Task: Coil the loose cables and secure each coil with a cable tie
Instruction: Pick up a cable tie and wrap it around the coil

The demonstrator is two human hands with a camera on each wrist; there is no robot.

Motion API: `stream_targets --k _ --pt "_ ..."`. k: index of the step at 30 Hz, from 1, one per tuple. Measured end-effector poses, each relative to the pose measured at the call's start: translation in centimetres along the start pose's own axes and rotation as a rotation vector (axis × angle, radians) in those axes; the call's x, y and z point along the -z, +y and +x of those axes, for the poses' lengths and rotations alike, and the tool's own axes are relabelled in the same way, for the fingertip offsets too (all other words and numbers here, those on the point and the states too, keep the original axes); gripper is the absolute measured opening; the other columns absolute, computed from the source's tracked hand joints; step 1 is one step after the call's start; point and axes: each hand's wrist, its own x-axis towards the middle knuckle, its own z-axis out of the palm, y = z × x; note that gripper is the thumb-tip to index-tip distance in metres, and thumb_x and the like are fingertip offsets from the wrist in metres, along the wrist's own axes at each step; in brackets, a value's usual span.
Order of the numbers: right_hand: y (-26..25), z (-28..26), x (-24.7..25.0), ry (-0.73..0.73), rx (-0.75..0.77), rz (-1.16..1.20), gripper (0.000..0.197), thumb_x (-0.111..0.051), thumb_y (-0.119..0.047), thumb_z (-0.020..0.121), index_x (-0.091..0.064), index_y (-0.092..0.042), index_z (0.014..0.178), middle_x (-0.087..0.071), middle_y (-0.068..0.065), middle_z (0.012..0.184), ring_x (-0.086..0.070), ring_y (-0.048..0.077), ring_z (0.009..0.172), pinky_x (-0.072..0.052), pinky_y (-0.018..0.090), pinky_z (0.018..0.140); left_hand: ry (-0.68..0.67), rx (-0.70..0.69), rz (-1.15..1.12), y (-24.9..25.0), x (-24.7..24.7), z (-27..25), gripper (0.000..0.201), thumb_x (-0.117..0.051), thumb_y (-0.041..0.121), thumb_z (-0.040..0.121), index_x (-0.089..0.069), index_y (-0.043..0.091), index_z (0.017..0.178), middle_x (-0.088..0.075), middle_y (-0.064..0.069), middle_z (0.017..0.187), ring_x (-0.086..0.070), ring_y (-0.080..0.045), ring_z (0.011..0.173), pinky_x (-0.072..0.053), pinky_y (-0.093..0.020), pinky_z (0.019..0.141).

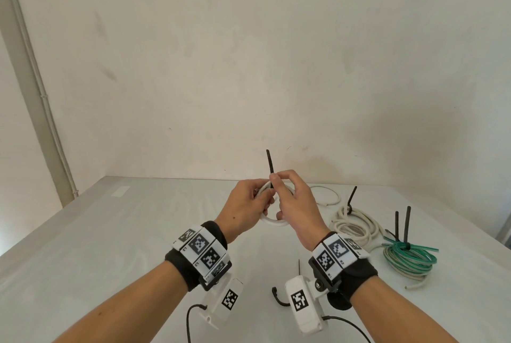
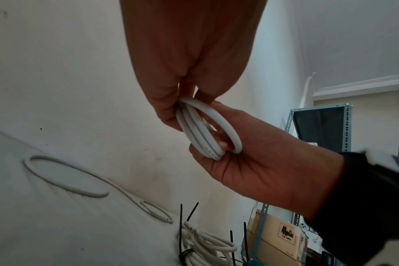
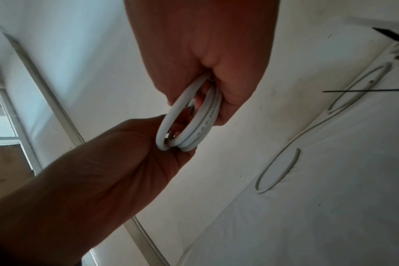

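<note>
I have both hands up over the tabletop (image 1: 138, 232), meeting around a small white coil (image 1: 272, 222) of cable. My left hand (image 1: 246, 208) has its fingers curled round the left side of that coil; in the left wrist view the loops (image 2: 207, 129) run out from under its fingertips and across to the other hand. My right hand (image 1: 297, 204) grips the right side of the coil, with the bottom of the loops sitting in its curled fingers (image 2: 219, 158). Thumb and forefinger of that same hand pinch a black cable tie (image 1: 269, 166), which stands nearly upright just above the two hands. From the right wrist view the coil (image 3: 189, 118) hangs just below my right palm, and the left hand (image 3: 116, 162) comes in from below to take its lower edge.

To the right of my right hand, a loose white cable (image 1: 327, 196) lies in open loops on the tabletop, apart from the hand. Nearer me on that side sits a cream coil (image 1: 356, 225) with a black tie tail (image 1: 352, 196) sticking up from it. Further right of it, well apart from my hand, is a green and grey coil (image 1: 409, 258), with two black tie tails (image 1: 406, 222) rising from it. Below my right wrist, partly hidden behind the wrist camera, a spare black tie (image 1: 278, 297) lies on the tabletop.
</note>
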Motion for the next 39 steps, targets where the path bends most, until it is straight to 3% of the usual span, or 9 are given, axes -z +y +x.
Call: stream_targets --k 3,7,11,17,21,23,28,32,39 --pt "0.0 0.0 -0.1 0.003 -0.016 -0.002 0.015 -0.062 -0.048 0.100 -0.064 -0.033 0.096 -0.063 -0.001 0.079 -0.048 0.008 0.057 -0.052 0.029 0.057 0.007 -0.038 0.091 -0.4 -0.4 0.2 0.028 -0.049 0.016 0.106 -0.075 0.010 0.098 -0.060 0.002 0.069 -0.051 -0.013 0.061 -0.046 -0.030 0.062" --pt "0.1 -0.1 -0.1 -0.039 -0.032 0.144 0.015 -0.057 -0.031 0.106 -0.059 -0.020 0.096 -0.055 -0.005 0.067 -0.041 0.008 0.052 -0.042 0.026 0.051 0.029 -0.071 0.092 -0.4 -0.4 0.0 0.029 -0.049 0.016 0.107 -0.076 0.022 0.116 -0.061 0.008 0.071 -0.053 -0.004 0.062 -0.045 -0.023 0.066" --pt "0.4 -0.3 -0.1 -0.052 -0.045 0.222 0.018 -0.046 -0.026 0.111 -0.054 -0.015 0.099 -0.042 -0.006 0.065 -0.036 0.008 0.053 -0.037 0.022 0.048 0.038 -0.103 0.084 -0.2 -0.4 -0.2 0.027 -0.051 0.015 0.107 -0.075 0.019 0.118 -0.059 0.012 0.069 -0.052 -0.002 0.061 -0.043 -0.022 0.067" --pt "0.3 0.0 -1.0 0.078 -0.139 0.219 0.019 -0.036 -0.027 0.113 -0.049 -0.018 0.103 -0.057 0.005 0.078 -0.048 0.010 0.056 -0.041 0.024 0.047 0.100 -0.138 0.072 -0.6 -0.7 -0.7 0.026 -0.050 0.015 0.107 -0.075 0.015 0.112 -0.061 0.015 0.070 -0.052 -0.005 0.065 -0.043 -0.025 0.068" --pt "-0.2 0.0 -0.7 0.060 -0.183 0.320 0.019 -0.033 -0.026 0.113 -0.046 -0.014 0.107 -0.056 0.008 0.073 -0.045 0.015 0.055 -0.037 0.025 0.046 0.122 -0.131 0.040 -0.5 -0.5 -1.1 0.029 -0.051 0.017 0.108 -0.072 0.038 0.107 -0.060 0.021 0.068 -0.052 -0.001 0.066 -0.041 -0.020 0.069" --pt "-0.4 -0.2 -0.4 0.002 -0.182 0.375 0.019 -0.035 -0.026 0.113 -0.049 -0.014 0.110 -0.054 0.008 0.074 -0.042 0.017 0.056 -0.037 0.026 0.047 0.112 -0.128 0.056 -0.6 -0.3 -0.9 0.027 -0.052 0.019 0.107 -0.074 0.034 0.111 -0.060 0.023 0.067 -0.053 0.001 0.066 -0.040 -0.018 0.068" --pt "-1.1 -0.3 0.1 -0.125 -0.161 0.435 0.016 -0.042 -0.019 0.108 -0.057 -0.017 0.112 -0.048 0.005 0.070 -0.038 0.017 0.055 -0.039 0.027 0.049 0.088 -0.132 0.148 -0.8 0.3 -0.4 0.024 -0.053 0.024 0.107 -0.077 0.024 0.109 -0.059 0.014 0.068 -0.052 0.000 0.063 -0.040 -0.018 0.065" --pt "-0.3 -0.6 -0.4 -0.074 -0.057 0.306 0.007 -0.050 -0.019 0.109 -0.054 -0.014 0.106 -0.048 0.010 0.079 -0.040 0.016 0.058 -0.042 0.027 0.053 0.087 -0.124 0.140 -0.6 0.3 -0.3 0.026 -0.053 0.023 0.107 -0.075 0.028 0.119 -0.060 0.010 0.070 -0.052 0.000 0.061 -0.038 -0.014 0.061" --pt "-0.6 -0.4 -1.5 0.028 -0.075 0.295 0.008 -0.047 -0.011 0.104 -0.046 -0.012 0.097 -0.060 0.010 0.088 -0.048 0.015 0.056 -0.040 0.027 0.048 0.137 -0.142 0.097 -0.2 -0.2 -1.0 0.026 -0.052 0.021 0.107 -0.075 0.032 0.111 -0.071 0.003 0.074 -0.057 -0.001 0.064 -0.044 -0.016 0.065"
